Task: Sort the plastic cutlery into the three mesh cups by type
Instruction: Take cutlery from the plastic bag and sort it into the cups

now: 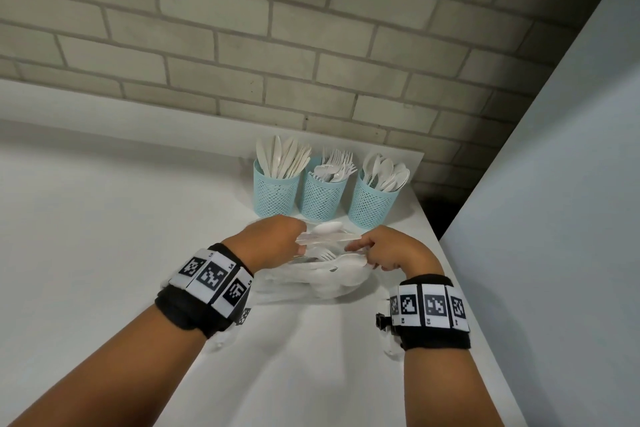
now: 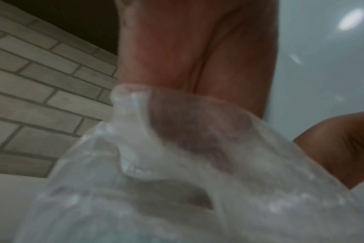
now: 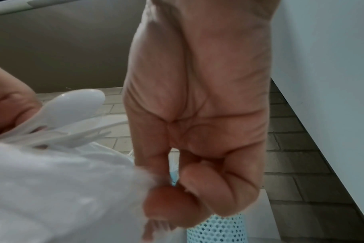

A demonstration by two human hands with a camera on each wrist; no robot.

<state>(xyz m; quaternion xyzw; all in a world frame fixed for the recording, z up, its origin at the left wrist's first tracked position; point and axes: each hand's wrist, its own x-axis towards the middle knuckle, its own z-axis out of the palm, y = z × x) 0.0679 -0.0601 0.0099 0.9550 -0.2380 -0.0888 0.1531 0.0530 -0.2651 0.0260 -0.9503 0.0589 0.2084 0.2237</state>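
Note:
Three light-blue mesh cups stand at the back of the white counter: knives in the left cup (image 1: 275, 192), forks in the middle cup (image 1: 322, 198), spoons in the right cup (image 1: 372, 206). In front of them lies a clear plastic bag (image 1: 325, 279) with white cutlery inside, a fork (image 1: 327, 256) showing at its mouth. My left hand (image 1: 296, 240) grips a small bundle of cutlery (image 1: 329, 234), a spoon (image 3: 73, 106) on top, just above the bag. My right hand (image 1: 363, 251) pinches the bag's edge (image 3: 119, 177) between thumb and curled fingers.
A brick wall runs close behind the cups. A tall pale panel (image 1: 554, 201) stands along the counter's right edge, near my right wrist. The counter (image 1: 104, 218) stretches away to the left. The left wrist view is blurred by the bag (image 2: 177, 180).

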